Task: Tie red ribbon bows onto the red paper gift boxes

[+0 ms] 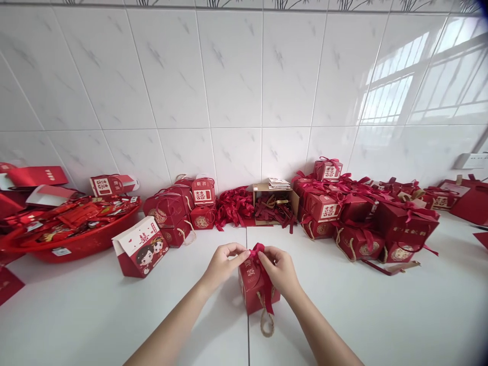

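Observation:
A red gift box [253, 293] with pale lettering stands on the white table in front of me. On its top lies a red ribbon [269, 297], looped at the top with one tail hanging down the near side. My left hand [225, 262] pinches the ribbon's left part between thumb and fingers. From the other side my right hand [281, 268] closes on the ribbon's loop, its fingertips partly hidden. A twisted rope handle [267, 325] droops from the box's near side onto the table.
A red basin [87, 244] of small red packets stands at left, beside a cartoon-printed box [142, 248]. Stacked red boxes [171, 213], a ribbon pile [237, 206] and an open carton [263, 189] line the tiled wall. Many ribboned boxes [322, 207] crowd the right.

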